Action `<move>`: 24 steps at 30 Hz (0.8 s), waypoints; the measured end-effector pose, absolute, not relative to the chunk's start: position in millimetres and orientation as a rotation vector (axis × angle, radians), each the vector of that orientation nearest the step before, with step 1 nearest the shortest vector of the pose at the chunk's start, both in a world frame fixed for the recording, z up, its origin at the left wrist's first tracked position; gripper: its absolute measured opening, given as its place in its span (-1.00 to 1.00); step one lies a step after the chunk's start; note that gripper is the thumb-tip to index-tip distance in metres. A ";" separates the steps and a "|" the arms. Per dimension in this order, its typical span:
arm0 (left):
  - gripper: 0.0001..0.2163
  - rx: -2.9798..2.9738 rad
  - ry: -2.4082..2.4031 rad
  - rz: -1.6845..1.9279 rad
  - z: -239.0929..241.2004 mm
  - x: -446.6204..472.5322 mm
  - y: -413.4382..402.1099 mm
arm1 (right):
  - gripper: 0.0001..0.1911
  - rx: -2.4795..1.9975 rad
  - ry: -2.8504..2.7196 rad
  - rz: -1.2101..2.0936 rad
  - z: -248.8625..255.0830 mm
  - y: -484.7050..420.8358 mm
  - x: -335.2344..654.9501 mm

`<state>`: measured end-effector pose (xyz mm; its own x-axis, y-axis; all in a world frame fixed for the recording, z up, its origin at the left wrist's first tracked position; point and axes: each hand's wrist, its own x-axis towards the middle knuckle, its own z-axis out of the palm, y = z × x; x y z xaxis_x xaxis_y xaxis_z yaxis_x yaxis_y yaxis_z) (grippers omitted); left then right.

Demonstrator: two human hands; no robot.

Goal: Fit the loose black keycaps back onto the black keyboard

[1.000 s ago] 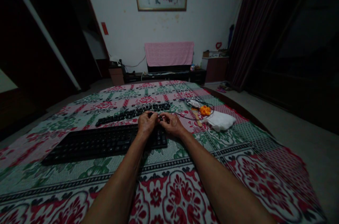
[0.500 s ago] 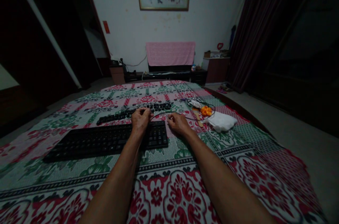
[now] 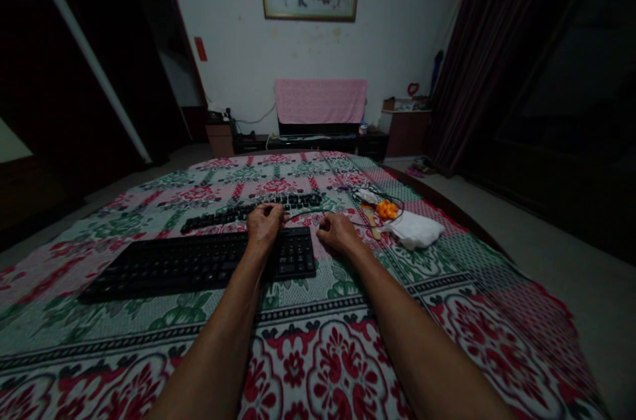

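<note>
My left hand (image 3: 265, 224) is closed in a pinch over the back edge of a black keyboard (image 3: 199, 264), with a black cable (image 3: 304, 213) at its fingertips. The cable arcs from there across to my right hand (image 3: 338, 233), whose curled fingers are closed on it. Beyond that hand the cable runs on toward the right side of the cloth. The keyboard lies flat, partly covered by my left wrist and forearm. Behind it stretches an uneven line of small black keycaps (image 3: 218, 217), partly hidden by my left hand.
A patterned red, green and white cloth (image 3: 342, 373) covers the table. To the right lie a white plastic bag (image 3: 416, 229), an orange bundle (image 3: 387, 209), a flat tan stick (image 3: 372, 224) and a small white crumpled piece (image 3: 368, 195) among cable loops.
My right hand has shifted slightly to the right, and its fingers are curled in more. The left hand stays nearly in place at the keyboard's back edge.
</note>
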<state>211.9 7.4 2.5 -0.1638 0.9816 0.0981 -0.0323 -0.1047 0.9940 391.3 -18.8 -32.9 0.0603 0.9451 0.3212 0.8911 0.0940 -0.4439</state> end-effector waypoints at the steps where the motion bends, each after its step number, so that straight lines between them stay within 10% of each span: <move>1: -0.80 1.171 1.253 1.424 2.9 211.9 7.0 | -0.89 -1.804 -1.816 0.099 -33.5 -19.2 389.5; 24: -0.88 1.019 1.181 1.450 10.3 203.3 7.6 | -0.82 -2.005 -1.570 0.024 -41.4 64.5 416.0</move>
